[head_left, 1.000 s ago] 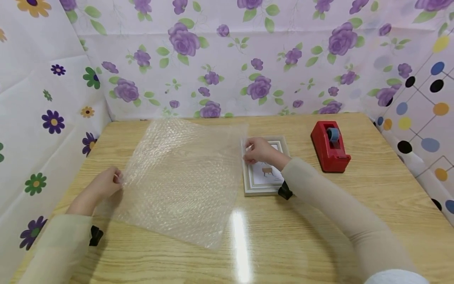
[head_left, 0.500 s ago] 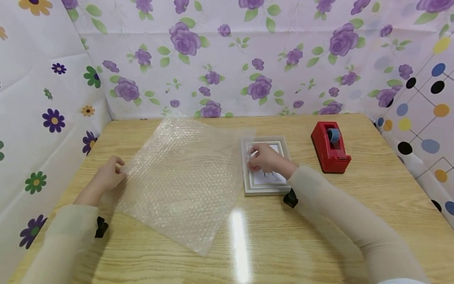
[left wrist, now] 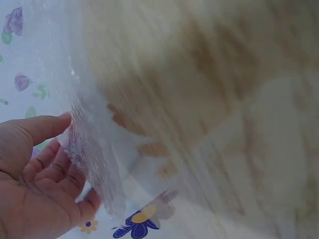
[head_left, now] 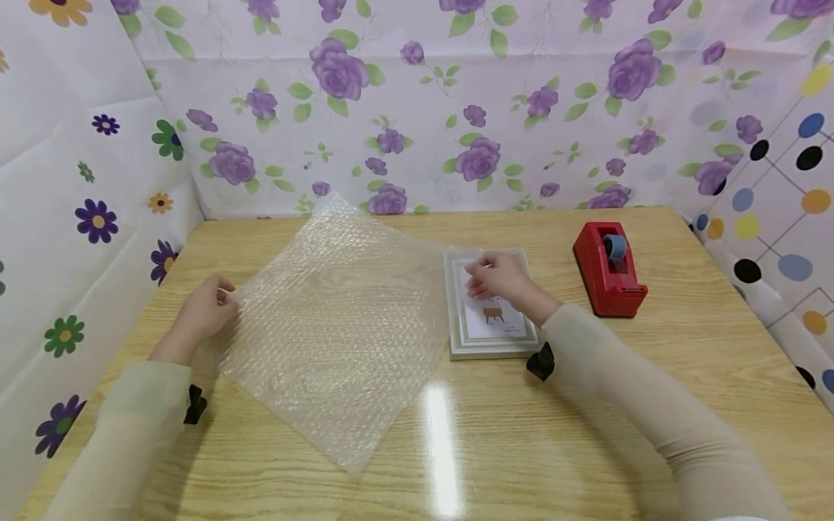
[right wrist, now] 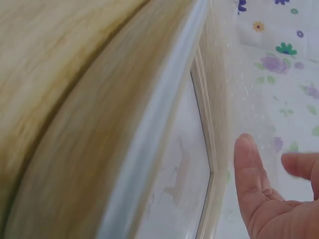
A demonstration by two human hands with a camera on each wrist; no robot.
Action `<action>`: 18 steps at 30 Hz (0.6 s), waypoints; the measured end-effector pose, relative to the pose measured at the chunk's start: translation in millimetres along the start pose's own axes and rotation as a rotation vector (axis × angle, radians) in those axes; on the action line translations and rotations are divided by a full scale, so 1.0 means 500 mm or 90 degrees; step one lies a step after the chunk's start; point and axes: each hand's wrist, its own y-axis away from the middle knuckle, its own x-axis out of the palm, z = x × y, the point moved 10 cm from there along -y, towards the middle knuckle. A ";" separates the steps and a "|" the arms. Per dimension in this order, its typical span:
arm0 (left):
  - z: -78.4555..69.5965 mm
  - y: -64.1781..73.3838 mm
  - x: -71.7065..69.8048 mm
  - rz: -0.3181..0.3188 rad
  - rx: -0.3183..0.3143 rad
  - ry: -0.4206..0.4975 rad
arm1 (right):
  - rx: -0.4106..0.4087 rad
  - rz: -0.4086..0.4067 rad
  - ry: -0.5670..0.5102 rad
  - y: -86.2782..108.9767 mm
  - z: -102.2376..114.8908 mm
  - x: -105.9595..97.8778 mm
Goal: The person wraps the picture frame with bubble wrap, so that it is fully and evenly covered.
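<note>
A clear sheet of bubble wrap stretches between both hands, one corner pointing to the back and another to the front. My left hand pinches its left corner; in the left wrist view, the thumb lies over the wrap's edge with the fingers behind. At the right corner, my right hand holds the wrap over a picture frame. In the right wrist view, that hand's thumb and fingers show a gap beside the wrap. The light-coloured frame lies face up, its printed picture partly hidden by the right hand.
A red tape dispenser with a blue roll stands on the right of the wooden table. Flowered cloth hangs behind the table, and patterned cloths border both sides.
Both hands have moved to the right, the left one also away from me. The bubble wrap has turned, its right corner shifting over the picture frame. Frame and dispenser stay put.
</note>
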 end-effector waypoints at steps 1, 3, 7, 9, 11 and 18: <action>-0.002 -0.002 0.000 -0.003 0.005 -0.001 | 0.002 -0.006 -0.015 -0.002 -0.002 -0.005; -0.005 -0.004 -0.001 -0.008 0.012 -0.005 | 0.007 -0.013 -0.032 -0.003 -0.006 -0.011; -0.003 -0.006 0.002 0.002 0.000 0.002 | 0.010 -0.013 -0.029 -0.003 -0.010 -0.017; 0.004 -0.003 0.004 0.019 -0.020 0.016 | 0.011 -0.010 -0.023 -0.001 -0.013 -0.018; 0.013 0.002 0.005 0.035 -0.045 0.028 | 0.010 -0.008 -0.020 0.002 -0.015 -0.018; 0.046 0.021 -0.002 0.062 -0.084 0.029 | 0.021 0.004 0.006 0.017 -0.026 -0.022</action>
